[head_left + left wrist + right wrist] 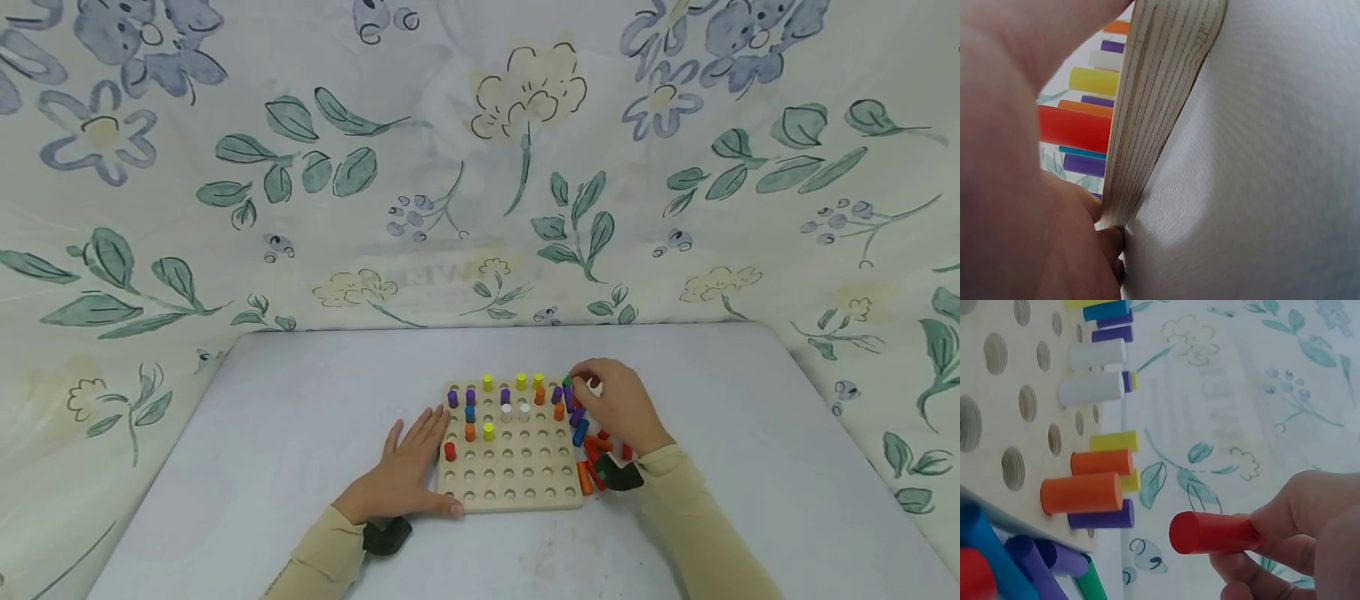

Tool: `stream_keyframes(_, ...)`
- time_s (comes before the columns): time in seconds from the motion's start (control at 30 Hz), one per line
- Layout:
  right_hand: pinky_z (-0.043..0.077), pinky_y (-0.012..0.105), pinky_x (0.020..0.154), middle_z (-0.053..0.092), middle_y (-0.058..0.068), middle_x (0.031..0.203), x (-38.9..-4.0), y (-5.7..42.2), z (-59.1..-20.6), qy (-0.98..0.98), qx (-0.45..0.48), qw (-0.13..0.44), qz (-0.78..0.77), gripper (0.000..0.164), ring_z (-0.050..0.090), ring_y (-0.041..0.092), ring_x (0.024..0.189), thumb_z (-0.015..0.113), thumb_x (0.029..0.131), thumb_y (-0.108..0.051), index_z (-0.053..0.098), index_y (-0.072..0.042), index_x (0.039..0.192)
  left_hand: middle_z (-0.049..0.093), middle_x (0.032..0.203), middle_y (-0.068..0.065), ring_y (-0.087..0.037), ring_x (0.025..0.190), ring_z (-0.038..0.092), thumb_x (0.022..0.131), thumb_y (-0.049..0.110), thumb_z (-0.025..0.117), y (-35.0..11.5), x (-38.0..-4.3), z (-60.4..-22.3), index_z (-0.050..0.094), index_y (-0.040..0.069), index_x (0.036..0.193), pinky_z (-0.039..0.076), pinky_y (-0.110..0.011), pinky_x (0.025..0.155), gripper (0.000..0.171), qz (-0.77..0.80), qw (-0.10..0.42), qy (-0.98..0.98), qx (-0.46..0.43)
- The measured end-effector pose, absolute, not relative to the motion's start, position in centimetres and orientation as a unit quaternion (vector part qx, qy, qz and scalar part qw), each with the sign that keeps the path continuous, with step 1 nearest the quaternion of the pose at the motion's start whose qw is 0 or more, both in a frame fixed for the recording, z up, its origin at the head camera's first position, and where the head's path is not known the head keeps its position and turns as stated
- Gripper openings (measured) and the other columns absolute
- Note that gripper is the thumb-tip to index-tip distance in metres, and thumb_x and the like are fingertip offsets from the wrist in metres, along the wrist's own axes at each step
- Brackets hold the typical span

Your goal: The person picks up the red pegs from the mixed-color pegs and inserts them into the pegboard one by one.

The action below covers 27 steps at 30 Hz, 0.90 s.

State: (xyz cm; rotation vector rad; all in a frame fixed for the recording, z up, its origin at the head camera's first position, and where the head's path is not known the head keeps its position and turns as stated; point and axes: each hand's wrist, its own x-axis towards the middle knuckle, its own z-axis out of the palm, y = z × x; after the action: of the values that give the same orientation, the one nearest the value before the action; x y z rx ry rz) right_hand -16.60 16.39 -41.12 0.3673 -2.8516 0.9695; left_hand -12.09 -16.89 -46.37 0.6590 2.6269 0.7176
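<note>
A square wooden pegboard (498, 463) lies on the table, its far rows partly filled with yellow, purple, white, orange and blue pegs. One red peg (450, 451) stands near its left edge. My left hand (401, 471) rests against that edge, fingers spread along the side and thumb at the near corner. In the left wrist view, fingertips touch the board's layered side (1154, 94). Beyond the far right corner, my right hand (611, 404) pinches a red peg (1210, 532) between thumb and fingers, level with the pegs' tops in the right wrist view.
Loose pegs lie along the board's right side, among them a blue peg (581, 432), an orange peg (585, 478) and a green peg (1093, 581). Some are under the right hand. A floral cloth (450, 275) hangs behind the white table (300, 400).
</note>
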Motion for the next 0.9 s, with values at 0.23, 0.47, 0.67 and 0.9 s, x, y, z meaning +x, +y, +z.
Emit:
stream_keyframes(0.23, 0.054, 0.041, 0.084, 0.069, 0.005, 0.100, -16.4, 15.6, -40.9, -0.941, 0.154, 0.053, 0.297, 0.019, 0.058, 0.023, 0.090, 0.067, 0.098, -0.017, 0.074, -0.006, 0.111, 0.005, 0.167, -0.018, -0.037, 0.154, -0.001, 0.072, 0.070, 0.077, -16.8, -12.2, -46.5, 0.008, 0.000, 0.160, -0.010, -0.064, 0.116, 0.132, 0.254, 0.162, 0.925, 0.233)
stream_keyframes(0.47, 0.054, 0.040, 0.083, 0.069, 0.005, 0.099, -16.1, 14.9, -40.6, -0.937, 0.160, 0.056, 0.306, 0.020, 0.059, 0.027, 0.091, 0.070, 0.096, -0.017, 0.074, -0.005, 0.112, 0.005, 0.167, -0.018, -0.037, 0.154, -0.001, 0.072, 0.069, 0.077, -16.8, -12.2, -46.5, 0.009, 0.000, 0.160, -0.010, -0.065, 0.115, 0.132, 0.255, 0.165, 0.924, 0.231)
stream_keyframes(0.67, 0.055, 0.039, 0.084, 0.069, 0.005, 0.102, -15.8, 14.2, -40.3, -0.935, 0.171, 0.061, 0.305, 0.020, 0.060, 0.027, 0.093, 0.069, 0.097, -0.018, 0.072, -0.006, 0.113, 0.004, 0.168, -0.018, -0.037, 0.154, -0.001, 0.073, 0.068, 0.077, -16.8, -12.2, -46.4, 0.008, -0.001, 0.160, -0.010, -0.065, 0.115, 0.131, 0.258, 0.169, 0.923, 0.231)
stream_keyframes(0.9, 0.052, 0.032, 0.073, 0.065, 0.001, 0.097, -15.4, 13.7, -40.3, -0.923, 0.200, 0.087, 0.317, 0.018, 0.056, 0.022, 0.086, 0.071, 0.096, -0.016, 0.072, -0.007, 0.111, 0.005, 0.167, -0.019, -0.038, 0.154, 0.000, 0.072, 0.067, 0.078, -16.7, -12.1, -46.1, 0.009, -0.001, 0.160, -0.010, -0.065, 0.115, 0.131, 0.259, 0.170, 0.923, 0.229)
